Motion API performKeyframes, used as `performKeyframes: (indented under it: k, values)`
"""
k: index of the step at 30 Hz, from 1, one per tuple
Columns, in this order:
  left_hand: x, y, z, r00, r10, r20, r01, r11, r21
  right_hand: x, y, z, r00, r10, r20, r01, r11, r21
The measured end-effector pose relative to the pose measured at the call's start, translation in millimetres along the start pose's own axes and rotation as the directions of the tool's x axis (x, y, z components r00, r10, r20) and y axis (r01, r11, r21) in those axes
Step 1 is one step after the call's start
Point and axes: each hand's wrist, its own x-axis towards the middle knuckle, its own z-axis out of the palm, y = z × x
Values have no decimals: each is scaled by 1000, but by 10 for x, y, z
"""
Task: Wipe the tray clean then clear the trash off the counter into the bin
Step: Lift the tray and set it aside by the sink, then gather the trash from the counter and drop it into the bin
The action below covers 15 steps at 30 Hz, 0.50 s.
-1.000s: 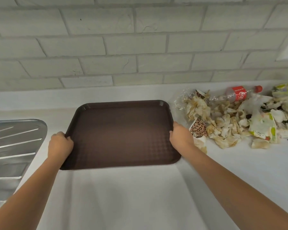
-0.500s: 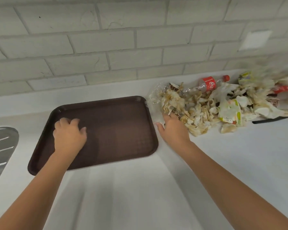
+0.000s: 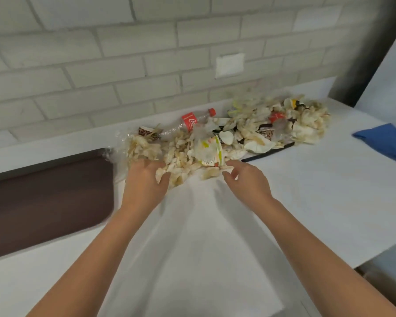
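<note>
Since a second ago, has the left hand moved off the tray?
Yes. The left hand left the tray and went right, to the near edge of the trash pile.

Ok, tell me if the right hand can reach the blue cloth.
Probably yes: the right hand is open by the trash, and only bare counter lies between it and the cloth.

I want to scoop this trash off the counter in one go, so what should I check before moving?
1. Tray sits left of the trash pile, out of both hands: ok.
2. Left hand touches the pile's near edge: ok; grip cannot tell.
3. Right hand at the pile, holding nothing: ok.
4. Bin in sight: not ok, none visible.
5. Cola bottle capped, lying at the pile's back: ok.
6. Blue cloth apart from the pile: ok.
</note>
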Motion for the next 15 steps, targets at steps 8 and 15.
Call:
performKeyframes:
  k: [8,15]
  values:
    - [-79,790,610,962,-264,64,270,956,-115,374,747,-407,989,-53,141,45,997,56]
    - [196,258,338,848,-514,-129,504,857,-109,996,532,-158,987,-26,157,-7,979,204]
